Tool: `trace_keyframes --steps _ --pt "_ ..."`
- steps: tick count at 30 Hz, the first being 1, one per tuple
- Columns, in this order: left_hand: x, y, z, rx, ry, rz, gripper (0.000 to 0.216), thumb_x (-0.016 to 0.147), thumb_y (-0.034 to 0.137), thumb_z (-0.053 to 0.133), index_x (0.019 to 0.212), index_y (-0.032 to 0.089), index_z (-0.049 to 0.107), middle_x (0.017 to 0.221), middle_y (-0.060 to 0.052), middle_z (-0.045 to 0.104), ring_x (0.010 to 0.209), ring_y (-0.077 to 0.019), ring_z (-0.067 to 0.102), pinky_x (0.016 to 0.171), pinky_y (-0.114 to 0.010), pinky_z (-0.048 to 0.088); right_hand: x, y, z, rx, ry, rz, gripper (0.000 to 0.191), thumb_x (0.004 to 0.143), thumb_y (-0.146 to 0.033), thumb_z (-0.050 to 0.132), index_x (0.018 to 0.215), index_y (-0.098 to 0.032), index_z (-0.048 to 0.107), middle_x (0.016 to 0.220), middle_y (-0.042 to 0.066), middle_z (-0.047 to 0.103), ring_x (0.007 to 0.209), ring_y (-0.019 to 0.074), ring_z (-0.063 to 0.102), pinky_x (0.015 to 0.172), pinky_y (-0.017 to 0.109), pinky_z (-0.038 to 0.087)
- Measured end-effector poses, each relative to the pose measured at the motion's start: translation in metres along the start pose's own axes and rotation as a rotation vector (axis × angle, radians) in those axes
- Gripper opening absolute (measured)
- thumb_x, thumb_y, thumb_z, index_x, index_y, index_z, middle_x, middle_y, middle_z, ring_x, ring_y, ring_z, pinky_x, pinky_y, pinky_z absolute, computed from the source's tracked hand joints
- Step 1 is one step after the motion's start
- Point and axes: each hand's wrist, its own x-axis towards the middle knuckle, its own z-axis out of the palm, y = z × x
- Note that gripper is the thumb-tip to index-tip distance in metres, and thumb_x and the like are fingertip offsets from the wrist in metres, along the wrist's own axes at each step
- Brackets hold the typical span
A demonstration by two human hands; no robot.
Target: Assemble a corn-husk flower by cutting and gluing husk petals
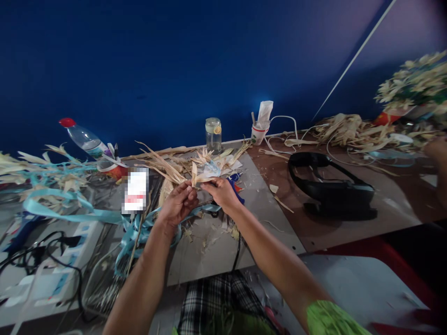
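My left hand (179, 201) pinches the lower end of a small strip of dried corn husk (194, 173) between thumb and fingers. From the other side my right hand (222, 193) meets it, fingers closed on the same husk. Just beyond the hands lies a pile of dried husks (167, 165) and a husk flower (206, 157) with pointed pale petals. A blue glue gun (237, 188) rests beside my right hand, partly hidden by it. Light blue ribbon (132, 232) trails loosely to the left of my left hand.
A clear bottle (213, 135) and a paper cup (259, 134) stand by the wall. Black headset-like gear (331, 188) lies right. A power strip (71, 260) with cables and a red-capped bottle (84, 137) are left. At the right edge another person's hand (438, 156) shows, near husks.
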Motion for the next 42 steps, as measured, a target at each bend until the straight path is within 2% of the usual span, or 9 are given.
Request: trace_keyframes --steps 10,13,20,24,29,34,36,39,42 --pt "0.006 -0.007 -0.002 0.01 0.133 0.104 0.02 0.068 0.018 0.069 0.083 0.019 0.057 0.051 0.006 0.049 0.038 -0.002 0.031 0.042 -0.016 0.027 -0.002 -0.001 0.003 0.046 0.015 0.084 0.023 0.065 -0.035 0.065 0.075 -0.015 0.068 0.07 0.001 0.064 0.071 0.015 0.057 0.07 0.027 0.043" --pt "0.006 -0.007 0.002 0.02 0.194 0.133 0.022 0.065 0.018 0.071 0.082 0.018 0.057 0.05 0.005 0.051 0.038 -0.002 0.032 0.042 -0.016 0.027 -0.002 0.001 0.004 0.058 0.008 0.051 0.022 0.065 -0.036 0.065 0.073 -0.015 0.068 0.07 0.001 0.065 0.075 0.0165 0.058 0.073 0.028 0.043" --pt "0.005 -0.009 0.01 0.077 0.307 0.139 0.028 0.06 0.02 0.073 0.082 0.017 0.057 0.056 0.004 0.056 0.049 -0.0052 0.049 0.051 -0.017 0.04 -0.003 0.002 0.009 0.046 0.004 -0.031 0.021 0.069 -0.034 0.061 0.08 -0.019 0.069 0.08 0.003 0.067 0.084 0.0182 0.059 0.078 0.028 0.044" --pt "0.006 -0.012 0.012 0.162 0.334 0.243 0.025 0.063 0.022 0.071 0.082 0.017 0.056 0.056 0.004 0.056 0.051 -0.006 0.05 0.052 -0.016 0.039 -0.007 0.0 0.013 0.054 0.039 -0.02 0.022 0.068 -0.036 0.06 0.08 -0.018 0.067 0.079 0.003 0.065 0.077 0.017 0.056 0.071 0.027 0.043" --pt "0.006 -0.015 0.01 0.311 0.378 0.374 0.016 0.069 0.023 0.065 0.083 0.017 0.059 0.056 0.004 0.054 0.051 -0.0072 0.049 0.051 -0.018 0.038 -0.012 -0.002 0.021 0.063 0.068 0.099 0.026 0.065 -0.043 0.061 0.066 -0.017 0.062 0.066 0.002 0.057 0.067 0.0147 0.049 0.058 0.025 0.038" --pt "0.005 -0.02 0.007 0.46 0.445 0.487 0.011 0.071 0.022 0.063 0.082 0.018 0.063 0.062 0.002 0.056 0.054 -0.0083 0.049 0.051 -0.019 0.039 -0.016 -0.002 0.027 0.126 0.092 0.081 0.03 0.065 -0.046 0.06 0.07 -0.016 0.062 0.063 0.001 0.053 0.061 0.0118 0.044 0.056 0.024 0.035" --pt "0.006 -0.02 0.007 0.412 0.44 0.47 0.013 0.071 0.022 0.063 0.083 0.018 0.061 0.061 0.002 0.055 0.053 -0.0079 0.049 0.05 -0.019 0.038 -0.015 -0.001 0.025 0.075 0.085 0.068 0.03 0.068 -0.045 0.058 0.069 -0.016 0.061 0.061 0.0 0.052 0.059 0.0116 0.044 0.055 0.024 0.035" --pt "0.008 -0.016 0.007 0.249 0.395 0.364 0.019 0.069 0.023 0.065 0.085 0.018 0.056 0.056 0.004 0.055 0.046 -0.0056 0.045 0.048 -0.018 0.035 -0.011 0.0 0.014 -0.182 0.094 0.01 0.027 0.073 -0.042 0.055 0.071 -0.016 0.062 0.065 0.002 0.054 0.065 0.0146 0.049 0.061 0.026 0.039" --pt "0.011 -0.012 0.002 0.127 0.39 0.259 0.025 0.064 0.021 0.068 0.085 0.018 0.053 0.053 0.006 0.055 0.038 -0.0027 0.036 0.042 -0.016 0.028 -0.005 -0.003 -0.005 -0.536 0.257 -0.167 0.027 0.075 -0.033 0.055 0.092 -0.015 0.064 0.092 0.009 0.058 0.088 0.0204 0.054 0.08 0.031 0.042"
